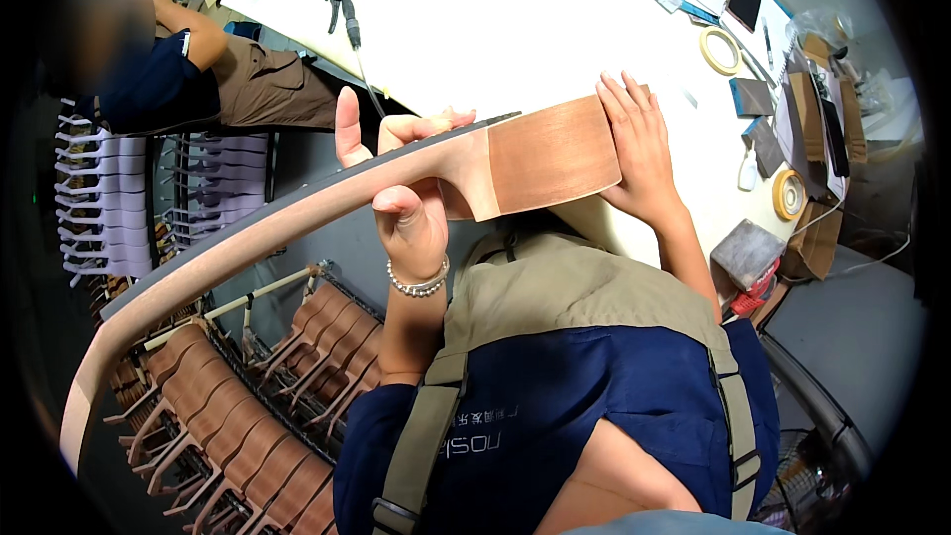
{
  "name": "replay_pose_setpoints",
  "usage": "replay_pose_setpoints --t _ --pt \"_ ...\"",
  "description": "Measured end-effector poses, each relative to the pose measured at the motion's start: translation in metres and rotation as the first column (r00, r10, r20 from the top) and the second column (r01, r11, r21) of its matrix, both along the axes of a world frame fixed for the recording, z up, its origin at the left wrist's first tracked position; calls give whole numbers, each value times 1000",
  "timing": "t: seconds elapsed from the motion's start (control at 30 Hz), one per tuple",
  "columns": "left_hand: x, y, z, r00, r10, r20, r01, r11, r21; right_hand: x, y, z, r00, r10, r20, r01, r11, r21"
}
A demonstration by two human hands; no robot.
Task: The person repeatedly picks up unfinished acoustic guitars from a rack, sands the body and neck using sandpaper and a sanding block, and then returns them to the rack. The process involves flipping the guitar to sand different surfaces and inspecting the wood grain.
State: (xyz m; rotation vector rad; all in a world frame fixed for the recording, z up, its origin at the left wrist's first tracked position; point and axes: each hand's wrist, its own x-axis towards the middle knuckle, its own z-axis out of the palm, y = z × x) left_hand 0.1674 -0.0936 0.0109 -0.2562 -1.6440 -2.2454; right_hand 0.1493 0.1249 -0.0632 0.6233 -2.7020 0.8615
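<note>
An unfinished ukulele [553, 159] lies across in front of me, side on, with its reddish-brown body at the right. Its pale wooden neck [287, 200] with a dark fretboard runs down to the lower left, ending in a bent headstock [84, 406]. My left hand [411, 203] is closed round the neck near its heel, the thumb below, some fingers above and one finger raised. Flat along the body's right end lie the fingers of my right hand [637, 154], gripping it; that thumb is hidden. A beaded bracelet [419, 284] circles my left wrist.
Beyond the ukulele stretches a pale worktable [475, 30] bearing an air blow gun [344, 10], tape rolls [720, 51], a small white bottle [748, 168] and a grey block [746, 253]. Racks of brown instruments [233, 416] stand lower left. A co-worker [188, 69] is at far left.
</note>
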Motion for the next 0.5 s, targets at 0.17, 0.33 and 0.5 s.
replay_pose_setpoints --t 0.17,0.33,0.5 --pt "-3 -4 -8 998 -36 -60 33 998 -53 0 0 -1 1000 -20 -8 20 1000 16" --pt "1 -67 -22 994 -53 94 66 987 -146 -2 -2 -35 953 -303 12 300 937 -178" --pt "15 -134 -58 876 237 421 -375 882 285 5 3 -107 717 85 692 510 613 -603"
